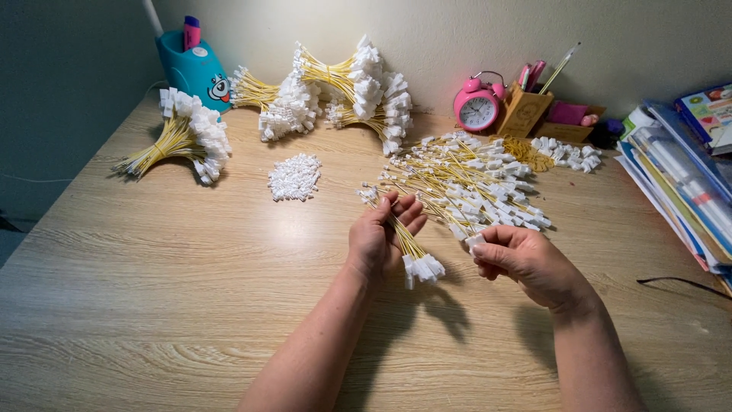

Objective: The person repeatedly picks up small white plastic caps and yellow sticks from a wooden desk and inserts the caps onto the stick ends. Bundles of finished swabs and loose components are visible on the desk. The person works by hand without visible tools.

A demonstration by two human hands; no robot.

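Head view: a small bundle of yellow wires with white connectors is clasped in the left hand above the wooden bench. A single white connector is pinched between the fingertips of the right hand. A loose pile of wires is spread just behind both hands; tied bundles are stacked against the wall.
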